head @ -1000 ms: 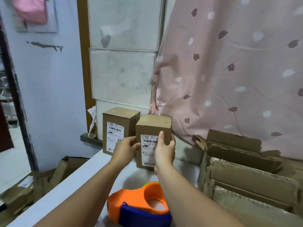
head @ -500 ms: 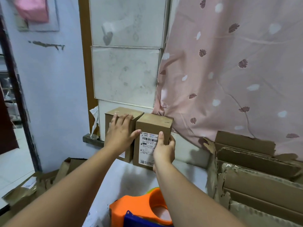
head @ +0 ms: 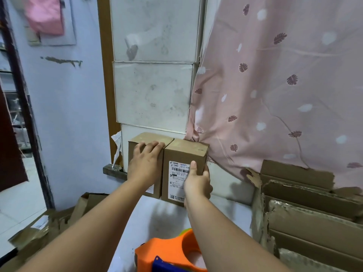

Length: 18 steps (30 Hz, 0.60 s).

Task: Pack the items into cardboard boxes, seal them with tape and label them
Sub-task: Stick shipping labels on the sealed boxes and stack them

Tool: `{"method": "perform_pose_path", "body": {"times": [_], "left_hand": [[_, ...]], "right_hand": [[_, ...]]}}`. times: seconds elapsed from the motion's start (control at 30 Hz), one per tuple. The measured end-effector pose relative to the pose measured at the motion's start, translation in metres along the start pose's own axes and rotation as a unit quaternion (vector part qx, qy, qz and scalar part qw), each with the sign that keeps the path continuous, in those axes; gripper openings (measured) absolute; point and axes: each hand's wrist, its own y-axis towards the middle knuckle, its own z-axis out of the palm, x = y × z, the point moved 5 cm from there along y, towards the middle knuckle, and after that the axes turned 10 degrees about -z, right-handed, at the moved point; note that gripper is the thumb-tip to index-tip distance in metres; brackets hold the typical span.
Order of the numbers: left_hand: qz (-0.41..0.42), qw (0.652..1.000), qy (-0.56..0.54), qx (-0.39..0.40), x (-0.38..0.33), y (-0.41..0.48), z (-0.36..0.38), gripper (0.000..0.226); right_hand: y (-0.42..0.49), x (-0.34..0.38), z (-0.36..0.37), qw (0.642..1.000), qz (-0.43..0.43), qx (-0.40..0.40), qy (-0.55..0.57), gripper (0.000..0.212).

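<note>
At frame centre, the left box and right box stand touching on the table. The left hand lies flat on the left box's front, fingers straight. The right hand grips the right box's right edge, thumb on its label.

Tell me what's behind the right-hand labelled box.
The pink leaf-print curtain hangs behind the right-hand labelled box, bunched by its top corner; white wall panels stand further left. Anything lower behind it is hidden by the box and the right hand.
</note>
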Motion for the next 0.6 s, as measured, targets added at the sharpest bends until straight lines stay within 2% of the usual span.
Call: {"method": "perform_pose_path", "body": {"times": [0.1, 0.2, 0.27, 0.33, 0.37, 0.43, 0.5, 0.53, 0.57, 0.6], "left_hand": [[0.013, 0.999, 0.025, 0.027, 0.000, -0.001, -0.002, 0.072], [0.025, 0.997, 0.044, 0.055, 0.000, -0.006, -0.006, 0.080], [0.037, 0.998, 0.037, 0.035, -0.002, -0.017, -0.015, 0.078], [0.027, 0.999, -0.028, 0.010, 0.002, -0.030, -0.023, 0.069], [0.008, 0.996, -0.083, 0.009, 0.007, -0.037, -0.026, 0.064], [-0.035, 0.980, -0.192, 0.025, 0.023, -0.056, -0.030, 0.050], [-0.069, 0.969, -0.235, 0.043, 0.042, -0.077, -0.031, 0.036], [-0.085, 0.964, -0.247, 0.056, 0.054, -0.088, -0.032, 0.032], [-0.098, 0.957, -0.263, 0.073, 0.066, -0.100, -0.033, 0.028], [-0.106, 0.951, -0.275, 0.089, 0.077, -0.111, -0.034, 0.026]], "right_hand": [[-0.008, 0.004, 0.005, 0.998, 0.057, 0.017, 0.004, 0.070], [-0.020, 0.007, 0.007, 0.998, 0.033, 0.047, 0.016, 0.076], [-0.030, 0.013, 0.003, 0.999, 0.010, 0.007, 0.044, 0.076], [-0.043, 0.027, -0.003, 0.996, -0.019, -0.043, 0.077, 0.066], [-0.049, 0.034, -0.006, 0.995, -0.056, -0.042, 0.073, 0.058], [-0.063, 0.046, -0.008, 0.984, -0.169, 0.018, 0.053, 0.041], [-0.088, 0.056, -0.011, 0.942, -0.309, 0.123, 0.038, 0.031], [-0.105, 0.061, -0.014, 0.904, -0.397, 0.157, -0.009, 0.027], [-0.124, 0.064, -0.018, 0.847, -0.496, 0.178, -0.071, 0.024], [-0.143, 0.062, -0.020, 0.767, -0.598, 0.188, -0.138, 0.022]]}}
